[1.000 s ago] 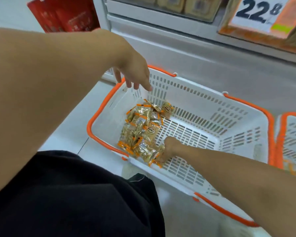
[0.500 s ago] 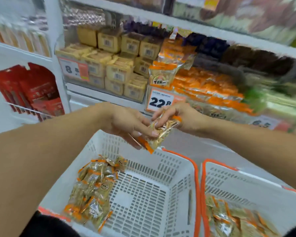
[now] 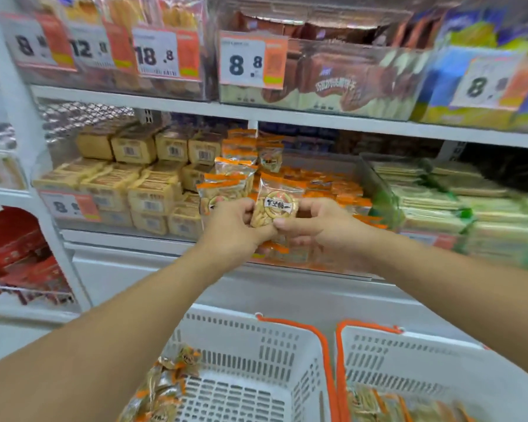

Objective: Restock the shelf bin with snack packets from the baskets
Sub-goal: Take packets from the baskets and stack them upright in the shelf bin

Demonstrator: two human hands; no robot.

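Pinching one snack packet (image 3: 275, 205) — clear, orange-topped, round label — left hand (image 3: 235, 229), right hand (image 3: 320, 229).

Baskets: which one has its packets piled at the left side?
The left basket: its packets are heaped against its left side, leaving bare white floor. The right basket has packets spread across its visible bottom.

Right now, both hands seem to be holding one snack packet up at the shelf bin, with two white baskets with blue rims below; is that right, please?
Not quite: the rims are orange, not blue, as the head view shows. Both the left hand and the right hand do hold one snack packet up at the shelf bin, and the left basket and right basket are white.
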